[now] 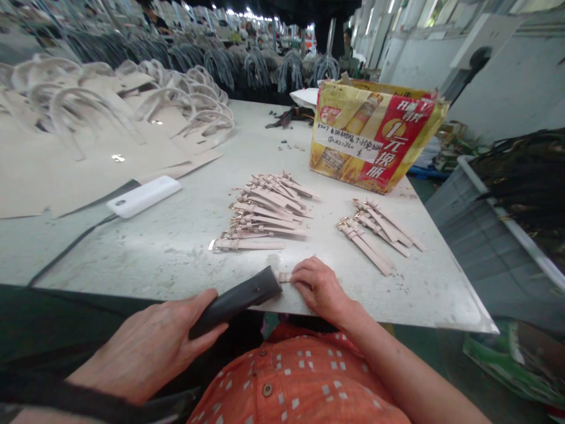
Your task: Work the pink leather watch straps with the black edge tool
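Observation:
My left hand (176, 335) is wrapped around a dark grey tube-shaped tool (245, 294), which looks like the barrel of a hot-air blower. Its wide end points right, close to a short piece of pale pink buckle strap (283, 277) at the table's front. The fingers of my right hand (315, 285) pinch that strap, and most of it is hidden. Beyond my hands lies a pile of pale pink buckle straps (269, 209) with gold-coloured buckles. A smaller group of such straps (371, 235) rests to the right.
A yellow and red cardboard box (366, 138) stands at the back right of the white table (176, 253). Beige panels with handles (110, 129) cover the left side. A white device (145, 196) with a black cable lies before them. A grey bin (477, 218) stands right.

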The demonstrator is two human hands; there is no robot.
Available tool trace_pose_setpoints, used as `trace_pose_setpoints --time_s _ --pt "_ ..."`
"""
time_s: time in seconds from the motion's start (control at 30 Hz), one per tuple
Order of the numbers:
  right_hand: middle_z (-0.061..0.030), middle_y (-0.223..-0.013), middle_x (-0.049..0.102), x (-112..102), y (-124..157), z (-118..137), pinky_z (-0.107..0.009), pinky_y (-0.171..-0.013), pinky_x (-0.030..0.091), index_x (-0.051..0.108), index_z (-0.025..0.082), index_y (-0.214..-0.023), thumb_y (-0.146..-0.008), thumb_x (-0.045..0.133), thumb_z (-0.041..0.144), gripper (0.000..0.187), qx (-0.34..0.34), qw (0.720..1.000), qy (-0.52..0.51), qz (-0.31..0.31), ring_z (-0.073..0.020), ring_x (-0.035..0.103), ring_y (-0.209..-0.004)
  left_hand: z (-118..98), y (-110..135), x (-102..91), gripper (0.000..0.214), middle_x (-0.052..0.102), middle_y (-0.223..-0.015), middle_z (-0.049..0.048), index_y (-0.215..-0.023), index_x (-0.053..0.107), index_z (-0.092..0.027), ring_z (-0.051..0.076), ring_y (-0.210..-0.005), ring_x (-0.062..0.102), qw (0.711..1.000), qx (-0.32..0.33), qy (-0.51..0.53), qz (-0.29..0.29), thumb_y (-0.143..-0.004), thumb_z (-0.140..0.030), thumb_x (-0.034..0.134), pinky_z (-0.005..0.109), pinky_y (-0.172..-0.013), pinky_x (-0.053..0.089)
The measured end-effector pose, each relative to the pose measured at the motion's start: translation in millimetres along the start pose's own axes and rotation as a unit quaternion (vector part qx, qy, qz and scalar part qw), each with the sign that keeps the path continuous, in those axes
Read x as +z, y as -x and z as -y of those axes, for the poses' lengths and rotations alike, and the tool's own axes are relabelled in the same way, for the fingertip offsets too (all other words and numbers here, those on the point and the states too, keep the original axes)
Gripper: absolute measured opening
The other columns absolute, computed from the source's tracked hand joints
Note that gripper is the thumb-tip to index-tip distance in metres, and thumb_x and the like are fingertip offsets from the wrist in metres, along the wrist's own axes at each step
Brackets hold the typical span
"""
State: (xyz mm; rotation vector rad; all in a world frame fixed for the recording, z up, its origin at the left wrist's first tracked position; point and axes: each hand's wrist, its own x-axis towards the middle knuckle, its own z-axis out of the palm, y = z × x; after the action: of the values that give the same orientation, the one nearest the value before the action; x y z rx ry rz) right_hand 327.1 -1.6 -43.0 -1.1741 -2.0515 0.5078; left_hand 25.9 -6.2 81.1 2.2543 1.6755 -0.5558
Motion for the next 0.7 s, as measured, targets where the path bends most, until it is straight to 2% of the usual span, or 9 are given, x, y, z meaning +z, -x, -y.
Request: trace_pose_setpoints --time_s 0.17,0.3,0.47,0.57,0.7 --pt "-0.0059 -0.096 0.078 -2.6 -7.3 -2.0 -0.037 -0.092 0.055 0.076 0.022 -0.089 -0.093 0.068 -0.001 0.026 0.012 0.999 -0.041 0.012 -0.0232 0.07 -0.096 -11.4 -6.0 -12.3 0.049 0.087 -0.103 0.0179 -0.117 0.07 -0.024 0.043 -0.102 0.085 1.0 -0.015 -0.002 0.025 -0.098 -0.055 0.037 0.049 -0.085 0.06" --pt "-0.0058 -0.096 0.076 -4.7 -9.6 -1.3 -0.036 -0.092 0.054 0.074 0.023 -0.087 -0.091 0.066 -0.002 0.026 0.036 0.999 -0.034 0.019 -0.0237 0.068 -0.097 -0.2 -10.1 -10.7 0.049 0.087 -0.103 0.0192 -0.117 0.071 -0.024 0.043 -0.1 0.085 0.999 -0.015 0.029 0.012 -0.096 -0.057 0.04 0.051 -0.086 0.06" --pt "-0.0063 -0.097 0.076 -5.8 -10.0 -1.4 -0.036 -0.091 0.054 0.073 0.022 -0.086 -0.09 0.065 -0.002 0.026 0.036 0.998 -0.039 0.025 -0.0242 0.068 -0.098 15.0 -12.5 -11.8 0.049 0.087 -0.099 0.0174 -0.115 0.074 -0.027 0.043 -0.096 0.085 0.999 -0.019 0.041 -0.015 -0.094 -0.06 0.044 0.048 -0.081 0.06" --pt "-0.0057 -0.095 0.075 -7.0 -11.1 -1.8 -0.036 -0.091 0.054 0.073 0.022 -0.086 -0.09 0.065 -0.003 0.027 0.035 0.998 -0.047 0.027 -0.0238 0.068 -0.097 10.5 -17.8 -21.2 0.053 0.087 -0.097 0.0148 -0.116 0.076 -0.026 0.04 -0.094 0.084 0.999 0.004 0.039 -0.007 -0.092 -0.06 0.044 0.046 -0.081 0.059" --pt "-0.0044 -0.095 0.075 -8.0 -12.1 -1.5 -0.036 -0.091 0.054 0.073 0.023 -0.085 -0.088 0.066 -0.004 0.028 0.051 0.997 -0.048 0.033 -0.0232 0.069 -0.096 5.2 -24.5 -32.1 0.05 0.085 -0.086 0.0089 -0.109 0.078 -0.027 0.035 -0.085 0.083 0.998 0.028 0.048 -0.024 -0.089 -0.062 0.048 0.041 -0.076 0.056"
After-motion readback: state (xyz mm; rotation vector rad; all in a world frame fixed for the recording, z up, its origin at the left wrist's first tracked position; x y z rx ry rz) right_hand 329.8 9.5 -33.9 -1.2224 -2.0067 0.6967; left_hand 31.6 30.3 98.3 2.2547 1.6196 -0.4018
